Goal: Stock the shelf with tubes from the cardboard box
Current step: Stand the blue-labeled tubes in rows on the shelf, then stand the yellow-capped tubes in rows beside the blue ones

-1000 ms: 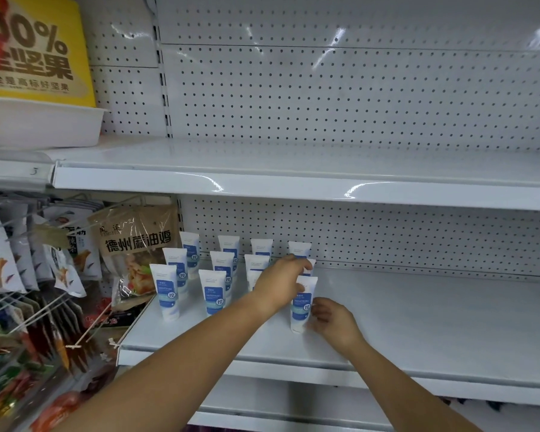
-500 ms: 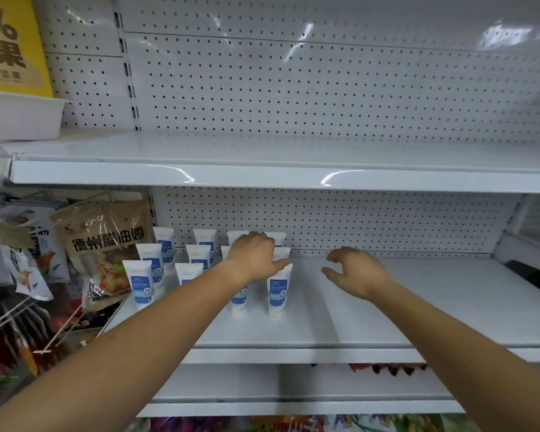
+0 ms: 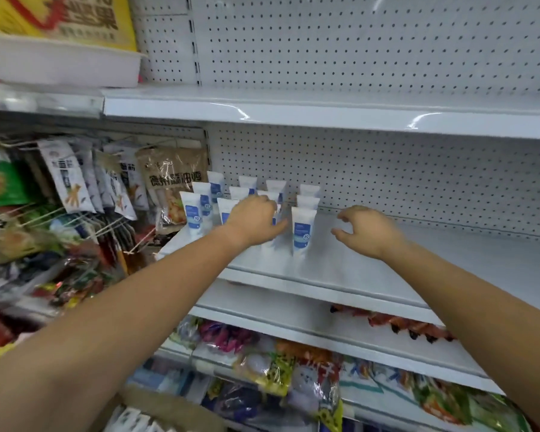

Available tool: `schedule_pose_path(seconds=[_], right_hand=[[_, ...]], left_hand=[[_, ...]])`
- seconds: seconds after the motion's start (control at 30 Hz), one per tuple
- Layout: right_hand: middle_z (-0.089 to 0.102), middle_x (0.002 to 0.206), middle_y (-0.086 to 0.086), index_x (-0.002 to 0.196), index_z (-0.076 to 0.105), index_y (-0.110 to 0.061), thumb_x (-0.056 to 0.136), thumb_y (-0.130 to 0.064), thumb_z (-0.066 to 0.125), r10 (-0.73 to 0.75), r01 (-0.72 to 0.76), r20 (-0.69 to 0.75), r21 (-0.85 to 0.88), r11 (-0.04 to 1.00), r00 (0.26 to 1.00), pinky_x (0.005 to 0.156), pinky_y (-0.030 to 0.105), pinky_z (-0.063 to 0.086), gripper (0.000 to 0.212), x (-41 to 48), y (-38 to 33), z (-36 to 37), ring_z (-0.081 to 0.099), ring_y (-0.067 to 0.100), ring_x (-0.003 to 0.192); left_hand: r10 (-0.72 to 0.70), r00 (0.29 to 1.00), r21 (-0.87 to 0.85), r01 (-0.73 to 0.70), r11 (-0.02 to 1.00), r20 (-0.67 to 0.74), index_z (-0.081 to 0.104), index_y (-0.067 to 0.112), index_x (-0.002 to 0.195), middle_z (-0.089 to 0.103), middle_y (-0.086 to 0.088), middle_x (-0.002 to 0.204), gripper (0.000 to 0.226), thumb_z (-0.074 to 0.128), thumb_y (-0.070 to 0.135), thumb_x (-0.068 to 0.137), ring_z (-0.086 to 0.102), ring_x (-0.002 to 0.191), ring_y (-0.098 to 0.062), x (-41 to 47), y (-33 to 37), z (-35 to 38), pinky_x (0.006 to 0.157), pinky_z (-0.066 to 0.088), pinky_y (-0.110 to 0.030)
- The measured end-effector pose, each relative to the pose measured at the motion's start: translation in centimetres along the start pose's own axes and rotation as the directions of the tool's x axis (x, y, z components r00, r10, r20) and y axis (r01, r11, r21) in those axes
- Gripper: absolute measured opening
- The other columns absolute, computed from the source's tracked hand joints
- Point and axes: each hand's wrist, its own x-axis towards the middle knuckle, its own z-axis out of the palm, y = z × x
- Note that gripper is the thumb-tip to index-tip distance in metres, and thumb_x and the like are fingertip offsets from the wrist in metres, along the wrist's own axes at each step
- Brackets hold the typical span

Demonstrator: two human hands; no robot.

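Several white tubes with blue labels stand in rows at the left end of the white middle shelf. My left hand lies over the tops of the front tubes, and the lower part of one tube shows beneath it. Its fingers are hidden behind the back of the hand and its thumb points right. My right hand hovers to the right of the front right tube, loosely curled and holding nothing. A brown cardboard box with white tubes inside shows at the bottom edge.
Snack bags hang on hooks left of the tubes. The upper shelf overhangs the tubes. A lower shelf holds colourful packets. A white tray with a yellow sign sits at the top left.
My right hand let go of the front right tube and drew away to the right. My left hand shifted from that tube's top to the tubes on its left.
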Motion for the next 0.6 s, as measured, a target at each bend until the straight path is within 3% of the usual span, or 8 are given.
schedule_pose_path(seconds=[0.2,0.33,0.5,0.6], right_hand=[[0.060,0.123,0.005,0.125,0.057,-0.018,0.092,-0.049,0.053,-0.184,0.179,0.070,0.079,0.981,0.980,0.087,0.038,0.050,0.046,-2.0,-5.4,3.5,0.057,0.026,0.110],[0.060,0.124,0.004,0.129,0.057,-0.019,0.091,-0.051,0.053,-0.310,0.291,0.104,0.164,0.943,0.945,0.089,0.037,0.050,0.050,-3.6,-10.7,7.5,0.056,0.025,0.113],[0.060,0.124,0.003,0.127,0.057,-0.019,0.089,-0.052,0.053,-0.436,0.390,0.176,0.244,0.888,0.883,0.090,0.038,0.050,0.050,-5.8,-17.2,13.5,0.057,0.025,0.114],[0.062,0.110,0.003,0.115,0.060,-0.020,0.088,-0.052,0.053,-0.484,0.418,0.225,0.286,0.863,0.846,0.077,0.033,0.049,0.043,-7.4,-20.4,17.1,0.059,0.024,0.102]], left_hand=[[-0.178,0.979,0.002,0.179,0.984,0.099,0.065,0.011,0.115,0.065,-0.011,0.108,0.063,0.042,0.063,0.088,0.059,0.104,-0.030,-10.5,-1.9,1.1,0.085,0.052,-0.041],[-0.293,0.938,0.022,0.295,0.955,0.187,0.067,0.014,0.108,0.066,-0.006,0.104,0.064,0.037,0.066,0.086,0.061,0.097,-0.026,-19.0,-4.4,3.0,0.078,0.054,-0.038],[-0.450,0.836,0.119,0.435,0.892,0.313,0.065,0.011,0.097,0.066,-0.005,0.094,0.061,0.035,0.064,0.088,0.062,0.087,-0.024,-28.7,-7.2,6.1,0.070,0.055,-0.038],[-0.498,0.786,0.125,0.488,0.864,0.367,0.063,0.016,0.102,0.062,-0.002,0.099,0.048,0.041,0.058,0.091,0.060,0.093,-0.022,-33.2,-8.3,7.9,0.073,0.053,-0.036]])
